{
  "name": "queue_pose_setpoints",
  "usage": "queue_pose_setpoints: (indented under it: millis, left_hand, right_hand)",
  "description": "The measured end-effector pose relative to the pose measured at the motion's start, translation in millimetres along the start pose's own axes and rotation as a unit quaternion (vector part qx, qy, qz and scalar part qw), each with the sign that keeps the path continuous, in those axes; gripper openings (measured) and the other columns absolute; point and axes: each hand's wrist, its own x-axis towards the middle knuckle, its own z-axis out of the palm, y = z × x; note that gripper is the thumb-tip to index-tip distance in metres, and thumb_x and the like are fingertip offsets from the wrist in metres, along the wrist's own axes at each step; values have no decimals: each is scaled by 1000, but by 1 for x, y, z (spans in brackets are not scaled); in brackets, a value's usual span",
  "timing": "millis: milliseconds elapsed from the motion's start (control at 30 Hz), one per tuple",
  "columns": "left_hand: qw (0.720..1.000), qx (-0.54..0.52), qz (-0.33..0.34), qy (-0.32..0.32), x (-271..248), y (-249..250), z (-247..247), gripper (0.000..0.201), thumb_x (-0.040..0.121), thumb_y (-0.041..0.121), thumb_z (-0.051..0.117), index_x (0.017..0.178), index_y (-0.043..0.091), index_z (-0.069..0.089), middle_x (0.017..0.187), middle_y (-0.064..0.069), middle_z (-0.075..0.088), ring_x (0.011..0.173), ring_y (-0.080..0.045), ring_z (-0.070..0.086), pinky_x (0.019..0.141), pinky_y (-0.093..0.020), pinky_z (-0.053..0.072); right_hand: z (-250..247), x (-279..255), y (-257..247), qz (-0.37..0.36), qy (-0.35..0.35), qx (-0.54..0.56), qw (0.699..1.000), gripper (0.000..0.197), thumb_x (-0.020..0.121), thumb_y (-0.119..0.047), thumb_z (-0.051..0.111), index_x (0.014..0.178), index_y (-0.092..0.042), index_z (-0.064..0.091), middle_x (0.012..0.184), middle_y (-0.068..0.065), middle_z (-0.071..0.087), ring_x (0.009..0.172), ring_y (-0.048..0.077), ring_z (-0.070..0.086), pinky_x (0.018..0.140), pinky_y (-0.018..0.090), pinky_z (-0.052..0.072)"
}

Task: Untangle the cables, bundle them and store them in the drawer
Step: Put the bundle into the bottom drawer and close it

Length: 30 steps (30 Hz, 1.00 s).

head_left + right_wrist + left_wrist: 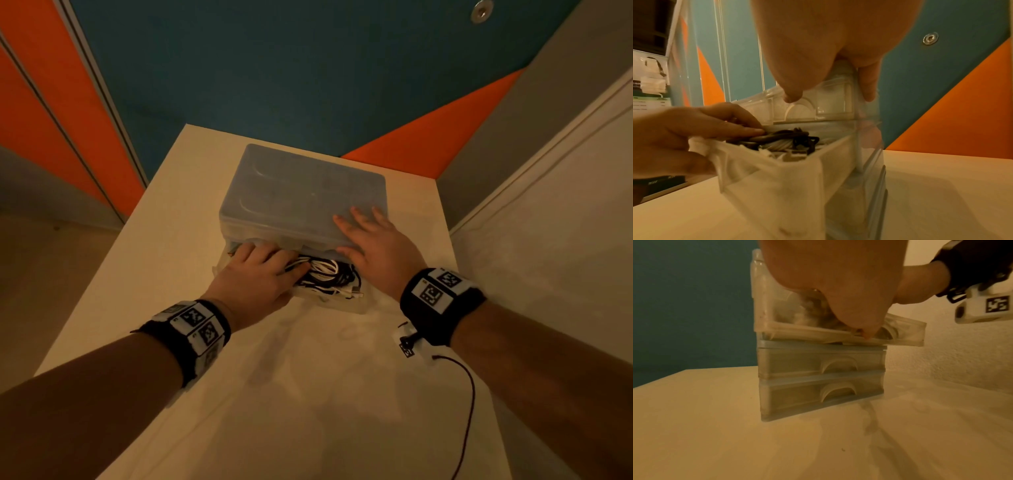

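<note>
With the flat-fingered right hand steadying the translucent plastic drawer unit, the left hand pressed bundled black-and-white cables under its extended fingers and should have tucked them below the clear top drawer's rim.

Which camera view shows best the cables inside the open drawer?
The head view: it looks down into the open top drawer and shows the black and white cables under the left hand. The right wrist view shows only their tops above the drawer wall. In the left wrist view the hand hides them.
</note>
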Motion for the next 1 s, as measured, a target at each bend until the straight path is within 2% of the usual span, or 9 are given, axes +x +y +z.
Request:
queue_pose_setpoints:
  millis: [167, 300, 367, 467, 567, 667, 733, 900, 1000]
  left_hand:
    - [1000, 21, 4, 6, 1, 2, 0, 50, 84, 42, 50, 132, 28, 56, 112, -5, 61, 99, -32, 58, 84, -46, 42]
    - [999, 13, -31, -8, 1, 11, -3, 51, 82, 41, 59, 132, 29, 55, 112, -4, 61, 100, -32, 59, 85, -46, 42]
    - [999, 7, -28, -30, 0, 12, -6, 70, 72, 56, 71, 134, 29, 54, 120, -5, 58, 106, -32, 56, 90, -48, 40]
    - [1000, 7, -13, -21, -7, 0, -19, 97, 58, 79, 66, 140, 29, 49, 132, -6, 52, 117, -33, 46, 96, -50, 33]
    - [999, 37, -34, -15, 0, -7, -42, 122, 50, 87, 62, 151, 26, 31, 145, -12, 38, 132, -38, 31, 107, -59, 20]
    - [992, 57, -72, -91, 22, -3, -54, 139, 49, 94, 50, 154, 24, -8, 161, -16, 7, 147, -41, 5, 113, -67, 2]
    - [986, 48, -89, -135, 29, 2, -47, 142, 51, 95, 50, 151, 23, -21, 163, -14, 0, 148, -39, 1, 115, -66, 1]
    - [987, 36, -98, -123, 27, 3, -39, 130, 56, 90, 53, 154, 19, 6, 162, -10, 13, 148, -36, 12, 117, -60, 10]
    - [989, 24, -98, -107, 26, 4, -40, 123, 57, 83, 63, 153, 19, 20, 160, -9, 25, 146, -36, 23, 115, -59, 16]
  right_hand:
    - [1, -6, 1, -8, 27, 18, 999, 55, 99, -42, 46, 149, -28, 31, 155, 12, 32, 144, 43, 22, 115, 46, 25]
    - [5, -7, 2, -11, 47, 22, 999, 54, 99, -41, 47, 149, -29, 34, 154, 11, 35, 143, 44, 24, 114, 47, 28]
    - [7, -7, 3, -13, 61, 30, 998, 53, 99, -40, 48, 148, -28, 35, 153, 12, 36, 142, 45, 26, 114, 48, 28]
    - [12, -9, 2, -22, 77, 22, 997, 52, 98, -42, 46, 147, -25, 38, 151, 14, 40, 139, 47, 30, 112, 50, 29]
    - [18, -7, 4, -24, 82, 17, 996, 52, 98, -43, 42, 147, -25, 39, 150, 14, 42, 138, 45, 33, 112, 53, 32]
    - [23, -7, 4, -43, 72, 4, 997, 54, 99, -47, 33, 147, -23, 38, 148, 16, 43, 137, 41, 37, 112, 54, 32]
    - [24, -9, 1, -47, 83, 8, 995, 53, 98, -46, 34, 145, -21, 42, 146, 18, 45, 136, 43, 39, 112, 54, 33]
    - [21, -13, -6, -39, 107, 3, 993, 54, 96, -45, 35, 142, -20, 47, 142, 19, 50, 132, 48, 41, 109, 54, 37]
    - [20, -15, -8, -35, 111, -1, 993, 54, 95, -46, 36, 141, -20, 49, 141, 18, 52, 130, 48, 44, 105, 52, 39]
